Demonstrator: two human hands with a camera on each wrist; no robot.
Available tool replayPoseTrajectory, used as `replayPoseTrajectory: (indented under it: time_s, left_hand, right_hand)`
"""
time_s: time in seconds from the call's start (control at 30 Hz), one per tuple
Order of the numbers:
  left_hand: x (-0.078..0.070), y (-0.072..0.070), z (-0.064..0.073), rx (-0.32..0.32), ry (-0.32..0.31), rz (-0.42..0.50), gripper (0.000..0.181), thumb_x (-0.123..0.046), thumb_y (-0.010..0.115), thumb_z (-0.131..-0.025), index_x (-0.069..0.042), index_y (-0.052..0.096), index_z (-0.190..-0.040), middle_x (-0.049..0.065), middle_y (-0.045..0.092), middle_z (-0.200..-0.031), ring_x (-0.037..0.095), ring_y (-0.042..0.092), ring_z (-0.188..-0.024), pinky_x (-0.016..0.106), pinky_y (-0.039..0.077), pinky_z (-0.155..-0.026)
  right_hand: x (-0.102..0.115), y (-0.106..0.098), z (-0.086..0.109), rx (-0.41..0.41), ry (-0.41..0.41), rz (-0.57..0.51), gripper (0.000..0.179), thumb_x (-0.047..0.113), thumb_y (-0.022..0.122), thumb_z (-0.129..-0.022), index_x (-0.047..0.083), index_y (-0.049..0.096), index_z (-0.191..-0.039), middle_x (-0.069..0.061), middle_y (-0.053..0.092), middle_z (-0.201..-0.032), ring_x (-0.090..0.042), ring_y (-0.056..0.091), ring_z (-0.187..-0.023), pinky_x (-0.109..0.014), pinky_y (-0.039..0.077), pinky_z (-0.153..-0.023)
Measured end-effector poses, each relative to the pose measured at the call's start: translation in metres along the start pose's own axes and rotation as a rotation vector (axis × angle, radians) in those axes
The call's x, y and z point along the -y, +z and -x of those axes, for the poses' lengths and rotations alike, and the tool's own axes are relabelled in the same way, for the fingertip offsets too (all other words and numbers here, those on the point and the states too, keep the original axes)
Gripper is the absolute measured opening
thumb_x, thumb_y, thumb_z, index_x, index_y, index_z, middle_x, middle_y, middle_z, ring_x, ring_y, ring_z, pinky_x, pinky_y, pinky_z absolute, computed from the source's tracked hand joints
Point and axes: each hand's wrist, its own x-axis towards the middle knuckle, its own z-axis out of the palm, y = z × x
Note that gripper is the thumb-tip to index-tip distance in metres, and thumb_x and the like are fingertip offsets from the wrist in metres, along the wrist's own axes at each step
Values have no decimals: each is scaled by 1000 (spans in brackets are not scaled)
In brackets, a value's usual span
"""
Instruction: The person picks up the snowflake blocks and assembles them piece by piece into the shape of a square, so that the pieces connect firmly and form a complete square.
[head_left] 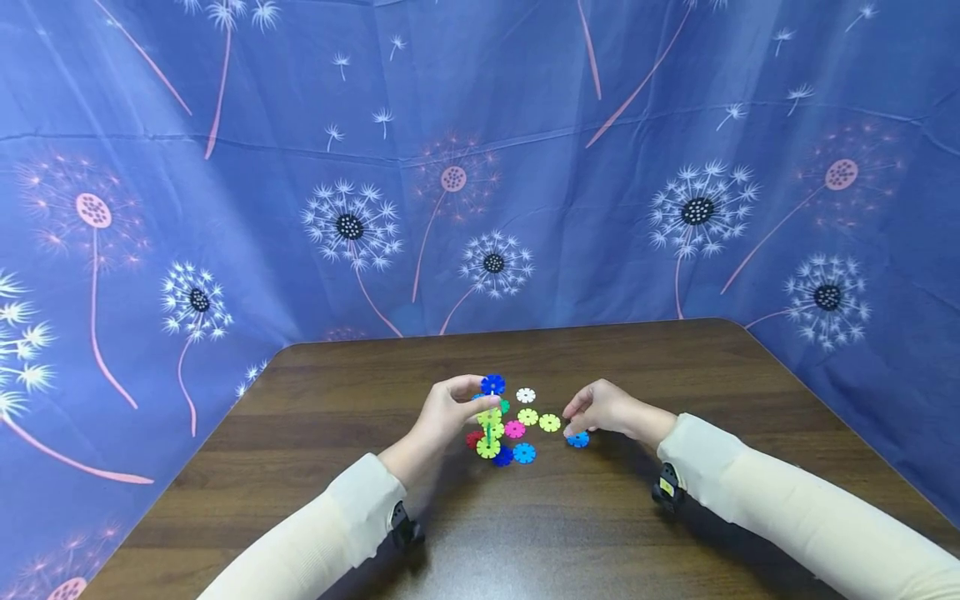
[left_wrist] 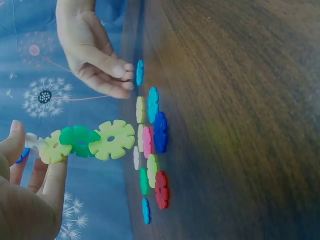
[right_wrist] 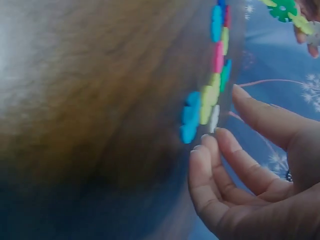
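Observation:
My left hand [head_left: 442, 414] pinches a chain of interlocking flower-shaped plastic discs [left_wrist: 80, 142] by its upper end, above the table. From the fingers downward it runs dark blue, white, yellow, green and yellow, slotted edge to edge. The right hand [head_left: 609, 411] hovers low to the right, its thumb and fingers apart with nothing between them. Its fingertips are right by a light blue disc [head_left: 578, 440] that lies flat on the table. In the right wrist view that same disc [right_wrist: 190, 119] shows just beyond the fingertips.
Several loose discs lie between the hands on the brown wooden table [head_left: 570, 533], among them a pink disc [head_left: 514, 429], a white disc [head_left: 526, 395], a red disc [left_wrist: 161, 190] and another light blue disc [head_left: 524, 452]. A blue dandelion-print cloth [head_left: 570, 208] hangs behind.

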Motion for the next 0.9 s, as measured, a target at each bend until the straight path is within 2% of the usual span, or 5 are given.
replayPoseTrajectory:
  time_s: [0.17,0.33,0.47,0.63,0.9]
  left_hand:
    - [0,1,2,8,-15,20,25,-9,74,-85,3,68,-107,12,71,-103,10,68,-80,39,57,-82]
    - [-1,3,3,-18,-38,25,24,-10,75,-84,1,70,-104,10,71,-102,9,68,-79,40,57,-82]
    - [-2,4,6,-41,-49,35,25,-8,77,-82,3,70,-102,10,72,-97,9,68,-77,40,58,-80]
    - [-3,6,8,-56,-32,40,25,-5,77,-81,6,69,-101,14,74,-96,10,68,-76,38,58,-80]
    - [-6,8,10,-50,-35,31,23,-6,75,-83,7,70,-101,16,74,-97,11,69,-77,40,57,-81]
  right_hand:
    - [-5,3,4,-34,20,64,31,-1,85,-65,-5,69,-91,-1,58,-73,-11,51,-67,-25,46,-60]
    - [-7,6,5,-67,32,137,26,-2,86,-63,0,70,-83,-1,55,-71,-12,50,-66,-24,44,-58]
    - [-7,5,7,-52,37,133,23,-2,85,-63,2,69,-80,0,54,-69,-11,51,-63,-23,44,-57]
    - [-6,4,9,-34,23,135,24,-2,86,-62,3,68,-78,1,52,-68,-9,50,-61,-22,44,-56]
    - [-5,8,10,-50,50,124,28,-8,83,-62,0,64,-82,-3,53,-71,-12,50,-60,-23,44,-55]
